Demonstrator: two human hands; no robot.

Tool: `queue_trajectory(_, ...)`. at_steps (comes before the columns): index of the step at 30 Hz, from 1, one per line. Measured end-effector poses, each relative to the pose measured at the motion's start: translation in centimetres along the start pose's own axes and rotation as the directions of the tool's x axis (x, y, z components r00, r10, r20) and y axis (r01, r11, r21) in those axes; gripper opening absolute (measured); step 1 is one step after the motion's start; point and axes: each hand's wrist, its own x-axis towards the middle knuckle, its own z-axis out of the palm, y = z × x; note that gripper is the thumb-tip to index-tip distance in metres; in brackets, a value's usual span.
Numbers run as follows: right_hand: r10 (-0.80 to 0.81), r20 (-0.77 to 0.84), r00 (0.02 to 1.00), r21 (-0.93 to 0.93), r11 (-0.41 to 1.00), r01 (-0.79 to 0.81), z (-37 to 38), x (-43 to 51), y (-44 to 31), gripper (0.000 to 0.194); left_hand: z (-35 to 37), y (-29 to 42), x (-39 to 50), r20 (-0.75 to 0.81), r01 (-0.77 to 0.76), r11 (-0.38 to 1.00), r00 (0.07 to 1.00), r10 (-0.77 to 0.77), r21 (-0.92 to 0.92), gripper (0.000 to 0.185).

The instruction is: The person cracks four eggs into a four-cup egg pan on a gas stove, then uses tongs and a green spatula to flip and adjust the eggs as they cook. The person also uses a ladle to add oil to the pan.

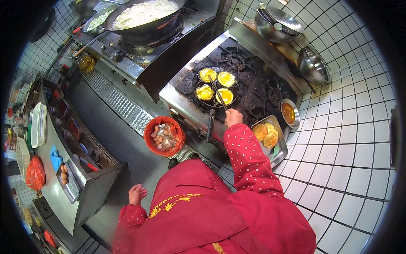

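My right hand [233, 117] is closed around dark chopsticks [219, 92], whose tips touch the upper left egg [207, 75] in a black pan with round wells [216, 85]. Three more eggs with yellow yolks lie in the other wells. The pan stands on the gas stove, its dark handle [210, 126] towards me. My left hand [137, 194] hangs beside my red apron, fingers apart, holding nothing. Right of my right forearm, a metal tray [279, 155] holds several browned round cakes [270, 139] and a green-handled utensil. A metal bowl of amber liquid [289, 113] is behind it.
A red-lined bucket of eggshells [164, 136] stands on the floor before the stove. A large wok with whitish food [144, 16] is at the upper left. On the left counter [68, 208] lies a tray of brown eggs [64, 174]. Steel bowls [313, 65] sit on the back ledge.
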Motion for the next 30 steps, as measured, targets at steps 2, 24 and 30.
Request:
queue_trajectory(2, -0.002, -0.011, 1.000, -0.043, 0.999, 0.002, 0.4, 0.1, 0.1, 0.020, 0.1, 0.1, 0.1, -0.008, -0.002, 1.000, 1.000, 0.002, 0.004, 0.024)
queue_trajectory(24, 0.010, -0.015, 1.000, -0.088, 0.996, -0.011, 0.0, 0.0, -0.1, 0.020, -0.4, -0.1, 0.3, 0.013, -0.004, 1.000, 1.000, 0.004, 0.001, 0.024)
queue_trajectory(30, 0.067, 0.034, 0.997, -0.053, 0.996, -0.065, -0.9, 0.1, -1.2, 0.020, -0.5, -0.3, 0.2, 0.010, 0.001, 1.000, 1.000, -0.001, 0.008, 0.025)
